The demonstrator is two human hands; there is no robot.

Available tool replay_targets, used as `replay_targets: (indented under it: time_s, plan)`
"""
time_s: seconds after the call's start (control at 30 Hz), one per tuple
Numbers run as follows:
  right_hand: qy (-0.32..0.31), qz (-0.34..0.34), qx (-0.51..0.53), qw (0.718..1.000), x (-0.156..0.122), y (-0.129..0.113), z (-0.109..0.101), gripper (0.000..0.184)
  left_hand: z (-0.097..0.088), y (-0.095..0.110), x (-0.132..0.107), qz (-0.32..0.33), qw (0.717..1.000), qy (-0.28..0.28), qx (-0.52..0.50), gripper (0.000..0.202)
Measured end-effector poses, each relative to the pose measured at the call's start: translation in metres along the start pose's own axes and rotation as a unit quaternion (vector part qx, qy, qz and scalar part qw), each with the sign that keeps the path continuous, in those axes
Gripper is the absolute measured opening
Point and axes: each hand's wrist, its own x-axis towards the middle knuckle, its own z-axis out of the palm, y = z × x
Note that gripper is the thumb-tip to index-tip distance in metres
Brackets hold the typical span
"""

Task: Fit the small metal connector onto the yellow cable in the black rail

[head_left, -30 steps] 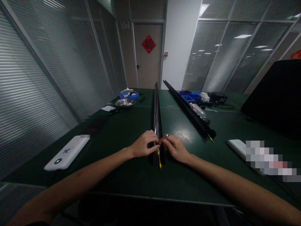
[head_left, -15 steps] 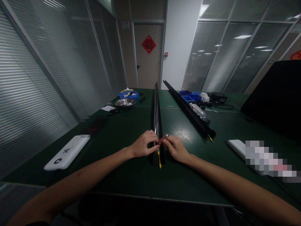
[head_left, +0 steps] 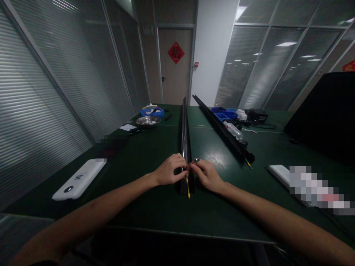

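A long black rail (head_left: 185, 136) runs away from me across the green table. From its near end comes a short yellow wire (head_left: 188, 187) tipped with a small terminal. My left hand (head_left: 170, 169) rests at the rail's left side, thumb and fingers pinched together above the wire. My right hand (head_left: 207, 173) meets it from the right, also pinching, with the fingertips of both hands touching. What lies between the fingertips is too small to make out. A small shiny metal piece (head_left: 196, 160) shows at my right index finger; I cannot tell whether it is held or worn.
A second black rail (head_left: 222, 127) with a yellow-green wire lies to the right, beside a plastic bottle (head_left: 233, 130) and blue bins (head_left: 221, 116). Back left are a metal bowl (head_left: 148, 121) and a blue tray (head_left: 152, 112). A white device (head_left: 80, 180) lies left; a dark screen (head_left: 324, 118) stands right.
My right fingers have shifted very slightly, and the shiny piece at the index finger has turned a little. Otherwise the hands and rails stay where they were.
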Motion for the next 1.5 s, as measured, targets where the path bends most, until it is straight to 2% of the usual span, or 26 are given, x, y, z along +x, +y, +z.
replay_targets:
  time_s: [0.4, 0.7, 0.93, 1.27, 1.5]
  plan:
    - [0.001, 0.004, 0.005, 1.000, 0.0000, -0.0045, -0.0016, 0.030, -0.0012, 0.0018, 0.0003, 0.003, 1.000, 0.001, -0.006, 0.010]
    - [-0.006, 0.001, 0.010, 1.000, 0.0002, 0.0021, -0.0008, 0.033, -0.0002, 0.0004, -0.0003, 0.010, 1.000, 0.004, -0.004, 0.012]
    - [0.004, -0.005, 0.012, 1.000, 0.0000, -0.0046, -0.0012, 0.029, -0.0002, 0.0012, -0.0001, 0.004, 1.000, 0.008, 0.001, 0.013]
    - [-0.010, -0.002, 0.020, 1.000, 0.0004, 0.0012, -0.0021, 0.033, -0.0008, 0.0018, 0.0002, 0.011, 1.000, 0.007, -0.003, 0.011]
    - [-0.001, -0.010, 0.016, 1.000, -0.0001, -0.0030, -0.0017, 0.027, -0.0006, 0.0026, 0.0005, 0.004, 1.000, 0.009, -0.004, 0.013]
